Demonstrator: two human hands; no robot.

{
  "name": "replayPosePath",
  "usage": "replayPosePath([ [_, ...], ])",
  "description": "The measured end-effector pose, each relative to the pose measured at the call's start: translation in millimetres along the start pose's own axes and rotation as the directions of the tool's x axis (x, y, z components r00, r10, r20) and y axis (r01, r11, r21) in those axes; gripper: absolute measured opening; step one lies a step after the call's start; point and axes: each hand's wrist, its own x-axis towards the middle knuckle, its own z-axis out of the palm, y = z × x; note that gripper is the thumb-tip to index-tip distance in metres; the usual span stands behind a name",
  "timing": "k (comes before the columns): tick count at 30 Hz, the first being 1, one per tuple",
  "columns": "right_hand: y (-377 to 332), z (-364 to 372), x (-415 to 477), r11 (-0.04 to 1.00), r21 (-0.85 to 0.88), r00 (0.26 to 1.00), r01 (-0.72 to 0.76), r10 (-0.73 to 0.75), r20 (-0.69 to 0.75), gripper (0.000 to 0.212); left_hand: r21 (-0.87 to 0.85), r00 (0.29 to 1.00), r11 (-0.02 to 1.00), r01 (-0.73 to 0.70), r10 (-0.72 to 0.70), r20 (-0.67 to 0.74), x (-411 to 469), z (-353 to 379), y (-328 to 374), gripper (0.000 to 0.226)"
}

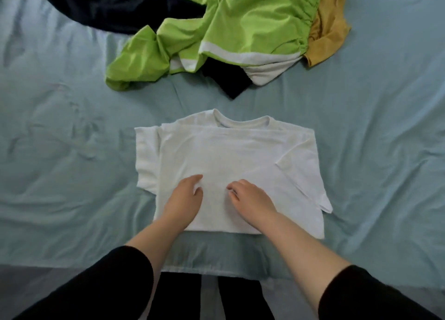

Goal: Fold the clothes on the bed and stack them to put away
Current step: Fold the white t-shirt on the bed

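Note:
A white T-shirt (228, 156) lies partly folded on the pale blue bed sheet (60, 151), collar at the far side, its lower half folded up over the chest. My left hand (185, 196) rests on the near middle of the shirt with its fingers bent onto the cloth. My right hand (250, 199) lies just beside it, fingers also curled down onto the fabric. Whether either hand pinches the cloth I cannot tell. A sleeve sticks out at each side of the shirt.
Farther back lies a loose heap: a lime green garment with white trim (228, 23), a dark navy garment (108, 9), a black piece (228, 81) and a mustard yellow garment (330, 28). The bed's near edge (72, 264) runs below my forearms.

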Motion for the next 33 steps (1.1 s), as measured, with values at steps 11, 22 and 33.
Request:
replayPosePath([
  [11, -124.6, 37.9, 71.5, 0.976, -0.154, 0.987, 0.151, -0.159, -0.038, 0.044, -0.386, 0.866, 0.86, 0.333, -0.441, -0.237, 35.6, -84.8, -98.0, 0.051],
  [22, -161.8, 35.8, 99.4, 0.994, -0.1, 0.985, 0.034, -0.05, -0.167, 0.033, -0.723, 0.879, 0.613, 0.318, -0.477, -0.018, 19.0, -82.9, -137.1, 0.017],
  [33, -250.6, 5.5, 211.6, 0.993, 0.047, 0.961, 0.105, -0.114, 0.25, 0.012, -0.799, 0.883, 0.531, 0.284, -0.47, 0.001, 24.9, -80.3, -146.7, 0.021],
])
